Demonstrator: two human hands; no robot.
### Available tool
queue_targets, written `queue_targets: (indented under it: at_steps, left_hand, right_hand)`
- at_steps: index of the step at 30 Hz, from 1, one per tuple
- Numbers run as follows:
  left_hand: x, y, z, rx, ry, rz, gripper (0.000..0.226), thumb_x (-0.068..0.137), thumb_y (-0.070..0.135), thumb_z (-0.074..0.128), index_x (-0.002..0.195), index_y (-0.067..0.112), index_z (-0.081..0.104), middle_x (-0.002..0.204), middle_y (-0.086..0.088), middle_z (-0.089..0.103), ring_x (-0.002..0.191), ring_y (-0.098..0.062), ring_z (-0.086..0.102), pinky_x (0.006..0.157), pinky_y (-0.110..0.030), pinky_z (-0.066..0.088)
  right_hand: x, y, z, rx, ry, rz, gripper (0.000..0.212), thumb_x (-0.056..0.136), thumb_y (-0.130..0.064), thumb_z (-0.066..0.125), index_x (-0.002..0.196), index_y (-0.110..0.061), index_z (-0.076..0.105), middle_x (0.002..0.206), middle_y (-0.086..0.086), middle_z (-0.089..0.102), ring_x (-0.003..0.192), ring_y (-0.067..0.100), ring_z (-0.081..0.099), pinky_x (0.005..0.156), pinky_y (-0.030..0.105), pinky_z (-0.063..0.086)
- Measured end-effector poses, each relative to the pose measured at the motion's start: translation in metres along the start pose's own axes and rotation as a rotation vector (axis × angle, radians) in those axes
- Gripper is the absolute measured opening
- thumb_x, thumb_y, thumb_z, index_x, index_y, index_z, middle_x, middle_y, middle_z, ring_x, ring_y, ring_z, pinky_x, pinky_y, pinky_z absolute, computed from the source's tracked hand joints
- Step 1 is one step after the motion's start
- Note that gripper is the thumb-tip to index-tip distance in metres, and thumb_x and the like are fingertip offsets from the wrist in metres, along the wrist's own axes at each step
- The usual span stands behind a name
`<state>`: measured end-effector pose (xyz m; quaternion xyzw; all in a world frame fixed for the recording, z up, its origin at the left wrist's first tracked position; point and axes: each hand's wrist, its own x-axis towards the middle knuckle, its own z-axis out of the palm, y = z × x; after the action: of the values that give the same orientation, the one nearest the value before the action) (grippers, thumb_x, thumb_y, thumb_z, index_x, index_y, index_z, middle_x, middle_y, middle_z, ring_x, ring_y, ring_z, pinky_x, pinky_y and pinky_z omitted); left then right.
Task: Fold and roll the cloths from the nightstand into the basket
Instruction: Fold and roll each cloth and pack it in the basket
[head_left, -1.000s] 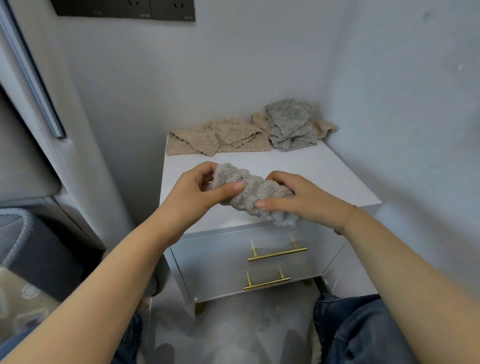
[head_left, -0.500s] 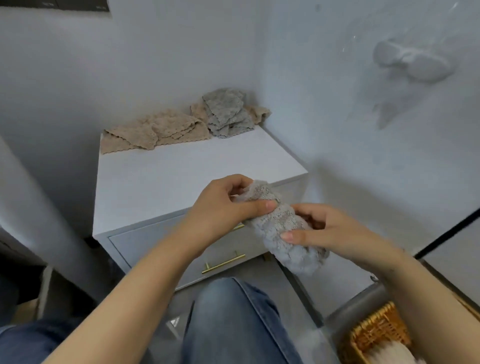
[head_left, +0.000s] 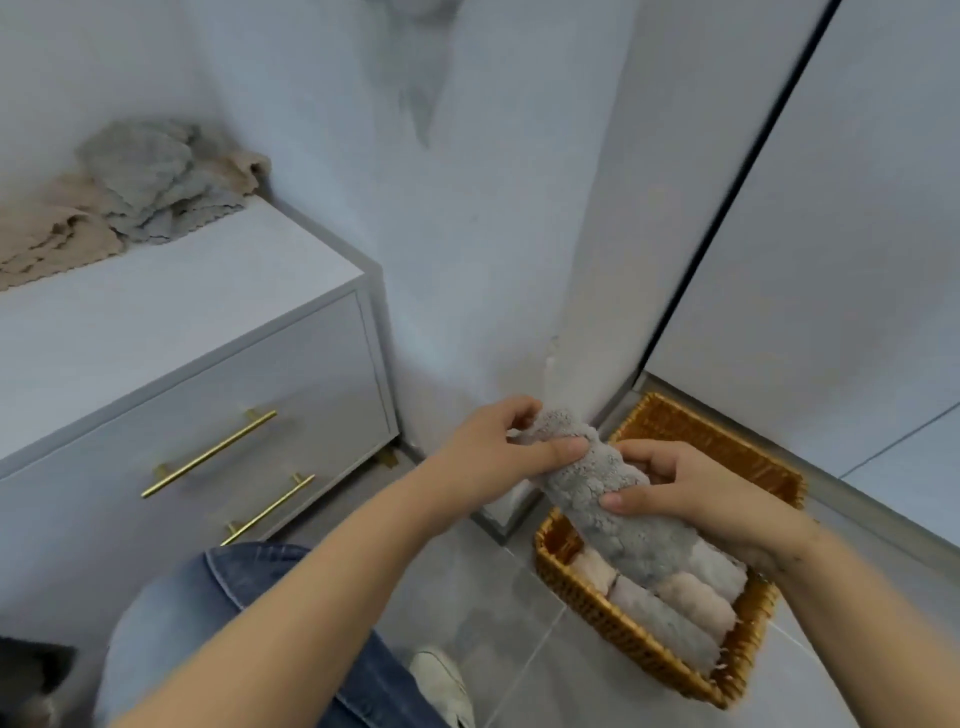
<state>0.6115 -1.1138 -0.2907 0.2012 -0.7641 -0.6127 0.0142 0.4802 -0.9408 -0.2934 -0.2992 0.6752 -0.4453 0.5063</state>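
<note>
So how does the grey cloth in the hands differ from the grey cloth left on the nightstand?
The grey cloth in the hands is rolled into a tight tube, while the grey cloth on the nightstand lies loose and crumpled. The rolled one is gripped by the left hand and right hand above the basket; the loose one rests untouched on beige cloths. Both look the same fluffy grey fabric.

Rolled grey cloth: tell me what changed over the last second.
Both hands carried the rolled grey cloth rightward and down from above the nightstand to over the wicker basket. The left hand and right hand kept their grip. The cloth pile stayed on the nightstand.
</note>
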Motion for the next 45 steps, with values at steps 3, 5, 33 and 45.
queue_targets:
  at_steps: [3, 5, 33, 45]
  left_hand:
    - [0.028, -0.007, 0.045, 0.018, -0.066, -0.032, 0.052, 0.078, 0.047, 0.071, 0.123, 0.029, 0.053, 0.121, 0.011, 0.055, 0.110, -0.008, 0.057, 0.097, -0.031, 0.048]
    - [0.047, -0.013, 0.070, 0.012, -0.092, -0.053, 0.047, 0.083, 0.043, 0.068, 0.125, 0.030, 0.050, 0.126, 0.010, 0.051, 0.115, -0.009, 0.053, 0.100, -0.030, 0.046]
    - [0.186, -0.206, 0.184, 0.536, -0.182, -0.502, 0.062, 0.101, 0.036, 0.033, 0.148, 0.038, -0.007, 0.152, 0.000, 0.024, 0.137, -0.025, 0.025, 0.112, -0.046, 0.014]
    - [0.186, -0.203, 0.181, 0.510, -0.214, -0.526, 0.065, 0.099, 0.046, 0.034, 0.148, 0.037, -0.008, 0.154, -0.001, 0.017, 0.140, -0.027, 0.019, 0.113, -0.049, 0.010]
  right_hand:
    - [-0.024, 0.043, -0.026, 0.128, 0.090, 0.056, 0.049, 0.074, -0.019, 0.080, 0.119, -0.011, 0.061, 0.108, 0.014, 0.070, 0.097, 0.033, 0.068, 0.074, 0.032, 0.059]
    - [-0.032, 0.073, -0.039, 0.204, 0.185, 0.087, 0.043, 0.077, -0.015, 0.074, 0.117, -0.009, 0.061, 0.108, 0.013, 0.071, 0.098, 0.031, 0.068, 0.074, 0.031, 0.058]
    - [0.221, 0.290, -0.141, 0.647, 1.185, 0.570, 0.022, 0.097, -0.017, 0.049, 0.117, -0.011, 0.041, 0.136, 0.022, 0.044, 0.115, 0.031, 0.048, 0.095, 0.033, 0.038]
    - [0.216, 0.302, -0.146, 0.597, 1.039, 0.625, 0.055, 0.090, -0.025, 0.062, 0.134, 0.001, 0.041, 0.133, 0.018, 0.050, 0.121, 0.036, 0.050, 0.100, 0.044, 0.044]
